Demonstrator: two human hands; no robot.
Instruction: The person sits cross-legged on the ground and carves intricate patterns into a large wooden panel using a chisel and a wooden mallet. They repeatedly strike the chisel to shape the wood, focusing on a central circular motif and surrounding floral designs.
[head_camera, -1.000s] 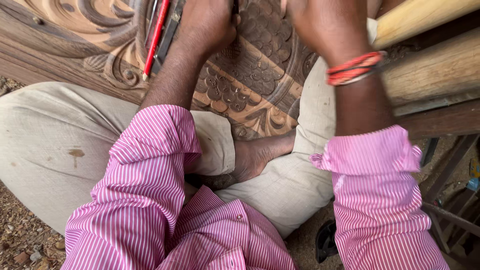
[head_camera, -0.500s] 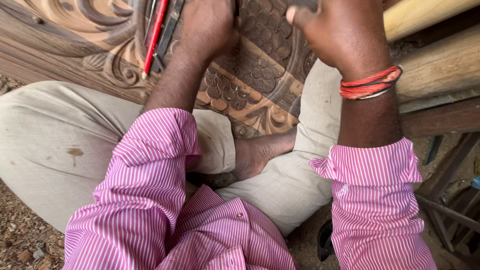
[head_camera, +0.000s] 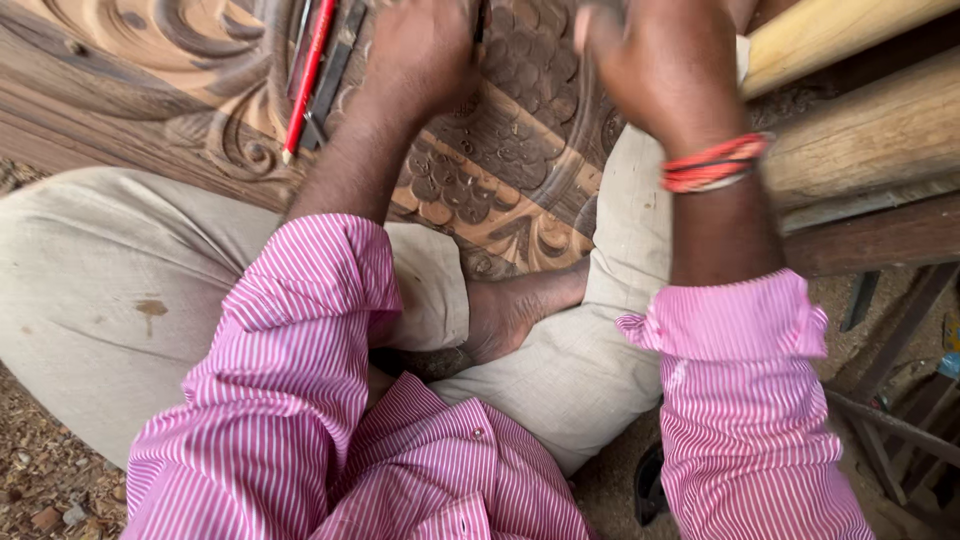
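View from above, looking down at a seated person's lap and both hands.

Nearest: pink-and-white striped shirt, sleeves rolled up to the forearms. Beyond it, beige trousers w/ legs crossed; a small dark stain on the leg at the picture's left. A bare foot is tucked between the knees.

Resting across the lap: a carved wooden panel, brown, w/ rows of scale-like cuts in the middle and a scroll pattern toward its far left corner. Its near edge meets the knees.

Left hand sits on the panel's scale carving, near the top of the picture. It's clenched round a thin dark tool; only a short bit of the tool shows above the fingers, so what kind can't be told.

Right hand is raised just beside the left, over the panel's right part, back of the hand toward the camera. Fingers curl in, but whether it grasps anything can't be told; the top is cut off by the picture edge. Red and orange thread bands circle that wrist.

Further left on the panel: a red pencil lying along the carving, w/ dark metal tools just beside it.

Far right: pale wooden beams stacked at a slant, beside the right wrist. Dirt ground w/ wood chips at the bottom left corner.
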